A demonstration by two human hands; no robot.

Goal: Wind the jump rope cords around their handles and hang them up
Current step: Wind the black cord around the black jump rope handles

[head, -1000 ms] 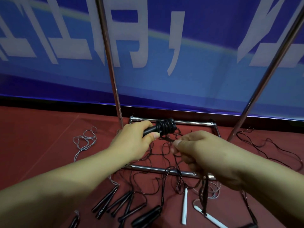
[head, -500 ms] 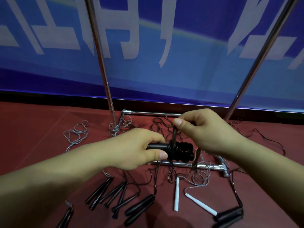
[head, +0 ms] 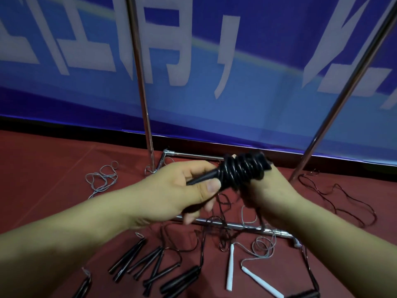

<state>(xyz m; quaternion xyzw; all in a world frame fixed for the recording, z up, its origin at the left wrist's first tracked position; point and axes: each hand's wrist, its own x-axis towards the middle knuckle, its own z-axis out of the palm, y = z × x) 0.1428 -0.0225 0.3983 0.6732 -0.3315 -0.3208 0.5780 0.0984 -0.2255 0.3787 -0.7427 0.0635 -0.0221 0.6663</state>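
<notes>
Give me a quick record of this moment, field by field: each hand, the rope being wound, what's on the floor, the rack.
left hand: grips black handles
right hand: under the coil, fingers hidden
wound rope: black cord coiled around handles
floor: red, with loose black handles, white handles, tangled cords
rack: metal poles, nothing seen hanging

Both hands are up off the red floor [head: 43, 179], with open air around them. Just behind them, two metal poles [head: 140, 82] rise with a wide gap between, backed by a blue banner [head: 236, 108]. Below, the rack's base bars [head: 240, 226] cross the floor, tangled in loose cords [head: 217, 224]. Nearer, black handles [head: 150, 263] and white handles [head: 230, 267] litter the floor. Left, past a grey cord [head: 103, 177], the floor lies bare.
</notes>
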